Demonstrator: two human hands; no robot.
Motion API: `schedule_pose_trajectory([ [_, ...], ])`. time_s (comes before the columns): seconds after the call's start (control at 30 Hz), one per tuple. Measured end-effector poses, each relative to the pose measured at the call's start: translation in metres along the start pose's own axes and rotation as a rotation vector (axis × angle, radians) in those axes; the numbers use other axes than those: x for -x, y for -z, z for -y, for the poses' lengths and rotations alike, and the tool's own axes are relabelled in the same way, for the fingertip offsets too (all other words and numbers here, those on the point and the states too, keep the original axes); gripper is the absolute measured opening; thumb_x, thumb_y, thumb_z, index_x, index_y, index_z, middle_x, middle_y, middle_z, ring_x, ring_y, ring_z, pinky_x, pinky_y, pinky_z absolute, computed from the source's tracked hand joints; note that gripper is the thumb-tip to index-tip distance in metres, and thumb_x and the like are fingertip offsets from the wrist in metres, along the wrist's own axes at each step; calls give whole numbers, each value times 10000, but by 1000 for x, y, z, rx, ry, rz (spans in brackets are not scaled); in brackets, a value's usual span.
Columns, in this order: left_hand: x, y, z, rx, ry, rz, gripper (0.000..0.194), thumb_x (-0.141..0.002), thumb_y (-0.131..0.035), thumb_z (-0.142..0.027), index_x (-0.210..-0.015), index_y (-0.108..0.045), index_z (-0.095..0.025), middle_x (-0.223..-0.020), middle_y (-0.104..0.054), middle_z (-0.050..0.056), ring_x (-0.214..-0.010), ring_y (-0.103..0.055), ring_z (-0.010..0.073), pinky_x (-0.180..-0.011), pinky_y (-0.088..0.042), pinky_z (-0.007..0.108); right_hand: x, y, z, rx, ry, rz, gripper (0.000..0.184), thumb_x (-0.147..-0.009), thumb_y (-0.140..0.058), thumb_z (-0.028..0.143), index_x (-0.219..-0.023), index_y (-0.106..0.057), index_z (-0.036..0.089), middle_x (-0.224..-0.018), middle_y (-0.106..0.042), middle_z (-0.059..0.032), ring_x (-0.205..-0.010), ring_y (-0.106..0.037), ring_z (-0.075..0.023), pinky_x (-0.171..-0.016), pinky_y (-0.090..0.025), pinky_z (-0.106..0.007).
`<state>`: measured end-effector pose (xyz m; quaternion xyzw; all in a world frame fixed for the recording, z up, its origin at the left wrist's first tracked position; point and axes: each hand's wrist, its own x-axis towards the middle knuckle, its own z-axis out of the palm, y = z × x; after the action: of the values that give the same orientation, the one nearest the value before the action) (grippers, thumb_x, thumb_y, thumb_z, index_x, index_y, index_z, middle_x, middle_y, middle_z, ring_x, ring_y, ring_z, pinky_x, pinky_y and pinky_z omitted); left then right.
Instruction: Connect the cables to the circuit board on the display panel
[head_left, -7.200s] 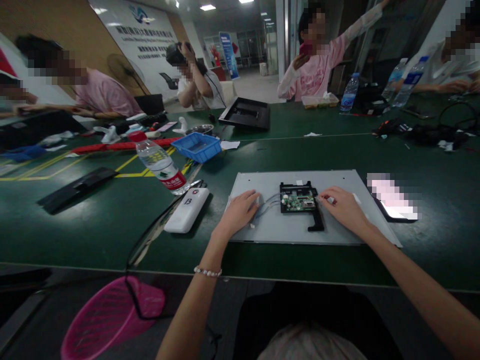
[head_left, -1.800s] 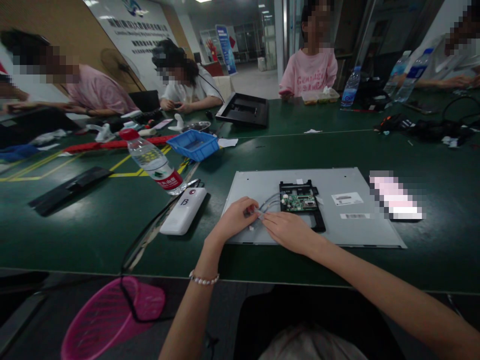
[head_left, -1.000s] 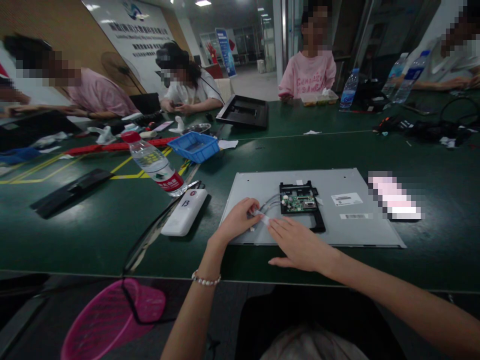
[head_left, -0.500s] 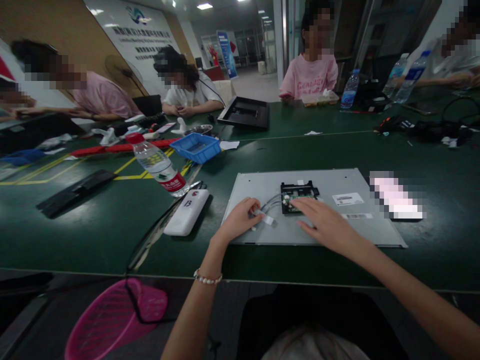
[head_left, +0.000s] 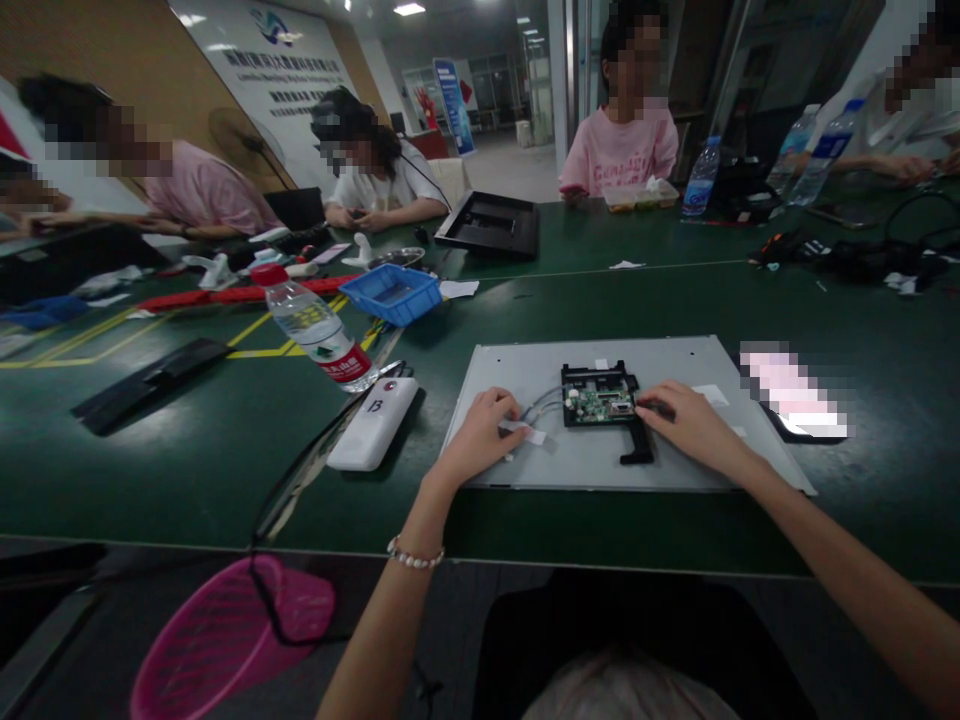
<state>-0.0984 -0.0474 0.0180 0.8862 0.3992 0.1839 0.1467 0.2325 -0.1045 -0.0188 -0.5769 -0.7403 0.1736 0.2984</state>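
A grey metal panel [head_left: 555,470] lies flat on the table, with a black plastic bracket [head_left: 639,442] on its middle. Set in that bracket is a green circuit board [head_left: 596,405], from which thin grey wires [head_left: 546,398] run left. My left hand [head_left: 484,432] rests on the panel's left part, fingers curled and closed on a whitish tape strip [head_left: 534,436] by the wire ends. Thumb and fingers of my right hand [head_left: 686,425] are closed on the bracket's right edge. That hand partly covers a white label [head_left: 712,395].
Left of the panel are a white power bank [head_left: 375,425], a water bottle [head_left: 322,335] and cables. Farther back stand a blue tray [head_left: 394,295] and a black frame [head_left: 491,225]. A phone [head_left: 795,390] lies right. Below is a pink basket [head_left: 225,640]. Several people sit around.
My right hand has moved right, from over the circuit board to the bracket's right edge, uncovering the board and the bracket's lower arm. My left hand has stayed nearly still.
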Motion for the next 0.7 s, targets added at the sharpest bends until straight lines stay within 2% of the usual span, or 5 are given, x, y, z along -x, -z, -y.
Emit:
schedule_pose_trajectory([
  [0.1,0,-1,0,48,25,6,94,-797,-576,-249,-847,-516,-195,-969,-523,36,-920,-500,194,-836,-416,347,-1,-3,-3,-64,-69,-38,313,-853,-505,423,-1046,-598,194,-1001,-620,-89,-909,-598,-229,-772,-500,-397],
  [0.2,0,-2,0,92,76,25,105,-799,-553,-235,-889,-512,-201,-886,-547,11,-797,-526,164,-724,-430,302,-2,-7,-5,-113,-127,-125,458,-853,-506,449,-1228,-488,187,-1141,-577,-124,-925,-600,-231,-763,-510,-399],
  [0.33,0,-1,-2,142,100,15,159,-820,-527,-227,-979,-528,-217,-904,-589,5,-806,-561,156,-711,-429,284,-3,-5,2,-144,-71,-107,535,-881,-471,411,-1375,-358,240,-1270,-512,-124,-992,-585,-233,-784,-510,-404],
  [0.5,-2,4,-1,184,158,-122,162,-831,-506,-264,-966,-582,-215,-914,-630,7,-863,-581,162,-780,-437,289,-4,1,11,-82,31,-30,341,-904,-444,350,-1209,-564,257,-1190,-574,-75,-1067,-554,-231,-900,-462,-444],
  [0.7,0,7,14,175,364,-358,170,-828,-489,-303,-893,-605,-197,-829,-644,3,-747,-579,156,-661,-436,251,-6,-1,5,-62,68,-39,262,-898,-460,293,-1068,-654,248,-1187,-579,-69,-1073,-559,-220,-928,-456,-451],
])
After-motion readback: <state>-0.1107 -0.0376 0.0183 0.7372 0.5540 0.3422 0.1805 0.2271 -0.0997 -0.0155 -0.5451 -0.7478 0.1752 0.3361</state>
